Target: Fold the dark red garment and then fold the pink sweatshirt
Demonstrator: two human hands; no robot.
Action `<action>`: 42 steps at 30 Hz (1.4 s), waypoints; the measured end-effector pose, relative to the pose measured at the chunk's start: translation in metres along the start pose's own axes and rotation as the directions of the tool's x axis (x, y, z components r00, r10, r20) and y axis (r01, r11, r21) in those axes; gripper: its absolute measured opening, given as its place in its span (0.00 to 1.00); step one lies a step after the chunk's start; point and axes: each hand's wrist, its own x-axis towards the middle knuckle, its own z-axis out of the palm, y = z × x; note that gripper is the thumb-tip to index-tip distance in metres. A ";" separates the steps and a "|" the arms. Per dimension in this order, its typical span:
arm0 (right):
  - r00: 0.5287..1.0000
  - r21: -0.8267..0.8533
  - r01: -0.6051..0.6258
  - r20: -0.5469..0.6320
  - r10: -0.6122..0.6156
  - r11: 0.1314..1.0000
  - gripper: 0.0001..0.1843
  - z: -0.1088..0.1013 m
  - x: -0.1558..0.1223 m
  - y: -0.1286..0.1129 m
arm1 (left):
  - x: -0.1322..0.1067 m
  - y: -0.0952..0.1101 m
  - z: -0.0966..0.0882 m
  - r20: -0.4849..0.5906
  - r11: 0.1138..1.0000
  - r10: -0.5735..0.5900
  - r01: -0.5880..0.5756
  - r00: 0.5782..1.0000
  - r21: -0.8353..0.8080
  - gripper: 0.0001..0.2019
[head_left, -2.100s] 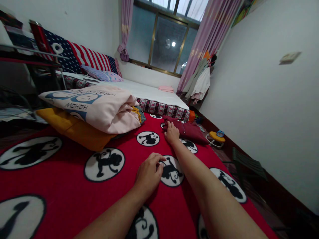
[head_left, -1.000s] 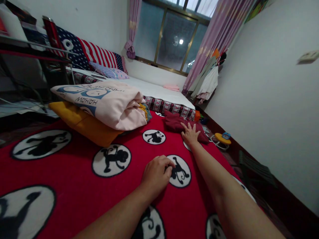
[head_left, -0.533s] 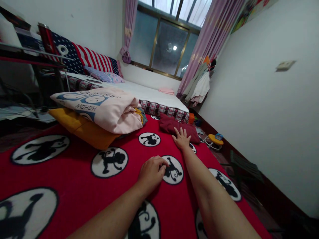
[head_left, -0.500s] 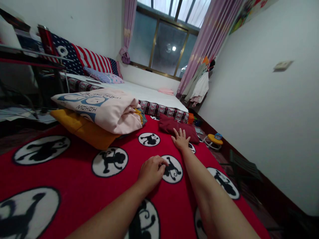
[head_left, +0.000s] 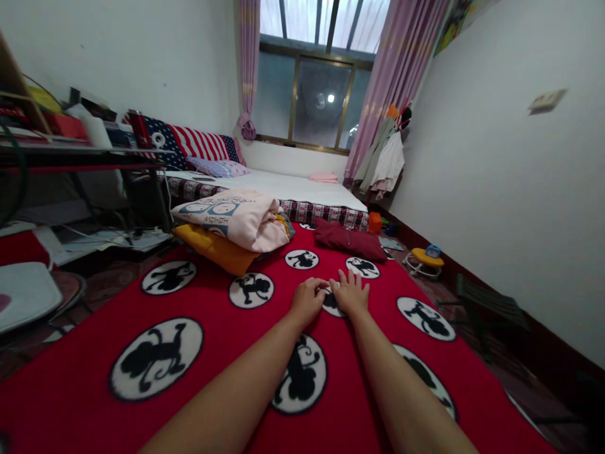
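Note:
My left hand (head_left: 309,299) rests on the red blanket (head_left: 227,378), fingers loosely bent, a little apart and pointing right; nothing shows in it. Close beside it, my right hand (head_left: 350,293) lies open with fingers spread and palm down on the same blanket. Both hands partly cover a white circle with a black monkey figure. Beyond the right hand is a folded dark red garment (head_left: 347,239), apart from its fingertips. A pile lies farther left: a folded pale pink garment (head_left: 255,217) with printed glasses and letters, on top of a mustard-yellow garment (head_left: 212,248).
Behind the blanket stands a bed with a white sheet (head_left: 283,180). A cluttered desk (head_left: 70,151) and a chair (head_left: 28,293) are at left. On the right floor are a small yellow stool (head_left: 426,257) and a dark folding stool (head_left: 491,302) near the wall.
My right hand has drawn back from the dark red garment to lie beside my left hand. The view has shifted, bringing more of the desk and a chair into sight.

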 end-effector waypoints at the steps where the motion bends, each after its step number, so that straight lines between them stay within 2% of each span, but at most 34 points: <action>1: 1.000 0.008 0.006 0.003 -0.006 1.000 0.34 -0.001 -0.008 -0.001 | -0.002 0.000 0.001 -0.023 1.000 0.001 -0.001 1.000 0.005 0.13; 5: 0.999 0.083 0.034 -0.002 -0.034 0.996 0.32 -0.004 -0.031 0.001 | -0.017 0.002 0.003 -0.086 0.999 0.012 -0.008 0.996 0.048 0.15; 7: 0.999 0.134 0.053 -0.013 -0.051 0.990 0.29 -0.006 -0.035 0.004 | -0.019 0.006 -0.004 -0.084 0.990 0.103 -0.094 0.991 0.102 0.15; 9: 0.998 0.187 0.058 -0.020 -0.056 0.981 0.27 -0.007 -0.036 0.007 | -0.009 0.013 -0.026 -0.065 0.952 0.252 -0.235 0.966 0.197 0.15; 11: 0.998 0.239 0.052 -0.030 -0.046 0.970 0.25 -0.007 -0.035 0.009 | 0.017 0.022 -0.066 -0.080 0.883 0.383 -0.338 0.920 0.326 0.16; 12: 0.999 0.263 0.047 -0.035 -0.040 0.964 0.24 -0.008 -0.035 0.009 | 0.034 0.026 -0.091 -0.110 0.847 0.425 -0.352 0.898 0.399 0.16; 13: 0.999 0.282 0.045 -0.040 -0.035 0.958 0.24 -0.007 -0.035 0.009 | 0.053 0.029 -0.119 -0.175 0.826 0.430 -0.308 0.885 0.472 0.15; 15: 0.999 0.314 0.042 -0.046 -0.029 0.949 0.24 -0.007 -0.035 0.009 | 0.089 0.028 -0.173 -0.336 0.814 0.351 -0.108 0.874 0.571 0.13; 17: 0.999 0.333 0.038 -0.049 -0.023 0.942 0.23 -0.007 -0.035 0.009 | 0.116 0.020 -0.220 -0.414 0.828 0.292 -0.011 0.862 0.561 0.14; 19: 0.998 0.344 0.031 -0.059 -0.011 0.939 0.22 -0.006 -0.034 0.009 | 0.130 0.006 -0.250 -0.479 0.862 0.097 0.167 0.872 0.479 0.17; 21: 0.997 0.350 0.032 -0.075 -0.006 0.936 0.21 -0.005 -0.034 0.009 | 0.133 -0.010 -0.265 -0.494 0.850 -0.122 0.347 0.861 0.395 0.20; 22: 0.997 0.352 0.035 -0.083 -0.006 0.935 0.21 -0.005 -0.034 0.008 | 0.133 -0.016 -0.268 -0.482 0.825 -0.196 0.409 0.854 0.390 0.21; 24: 0.996 0.356 0.045 -0.093 -0.012 0.934 0.20 -0.005 -0.034 0.008 | 0.132 -0.024 -0.267 -0.440 0.753 -0.252 0.460 0.862 0.471 0.21; 26: 0.996 0.361 0.045 -0.092 -0.012 0.932 0.20 -0.005 -0.034 0.007 | 0.131 -0.026 -0.265 -0.404 0.687 -0.245 0.452 0.881 0.569 0.21; 28: 0.995 0.366 0.044 -0.094 -0.010 0.929 0.19 -0.006 -0.035 0.007 | 0.129 -0.025 -0.262 -0.384 0.665 -0.210 0.419 0.899 0.618 0.19; 33: 0.989 0.387 0.073 -0.145 -0.018 0.919 0.19 -0.004 -0.034 0.008 | 0.119 -0.009 -0.255 -0.424 0.699 -0.086 0.358 0.901 0.619 0.10; 35: 0.984 0.420 0.086 -0.175 -0.012 0.903 0.16 -0.002 -0.032 0.009 | 0.112 0.011 -0.247 -0.442 0.768 0.048 0.250 0.896 0.590 0.07; 37: 0.980 0.502 0.089 -0.200 0.015 0.860 0.14 -0.001 -0.029 0.011 | 0.103 0.039 -0.233 -0.429 0.825 0.189 0.094 0.883 0.557 0.05; 38: 0.978 0.579 0.091 -0.207 0.038 0.810 0.15 0.000 -0.027 0.012 | 0.096 0.054 -0.224 -0.402 0.834 0.231 0.033 0.886 0.551 0.05; 39: 0.974 0.684 0.092 -0.212 0.077 0.724 0.17 0.000 -0.025 0.014 | 0.086 0.069 -0.213 -0.357 0.836 0.270 -0.034 0.894 0.547 0.04; 40: 0.969 0.801 0.095 -0.211 0.130 0.591 0.21 0.000 -0.024 0.016 | 0.073 0.081 -0.201 -0.315 0.833 0.307 -0.094 0.898 0.545 0.03; 42: 0.948 0.968 0.115 -0.174 0.265 0.224 0.30 -0.001 -0.021 0.023 | 0.034 0.099 -0.173 -0.180 0.818 0.355 -0.212 0.917 0.535 0.03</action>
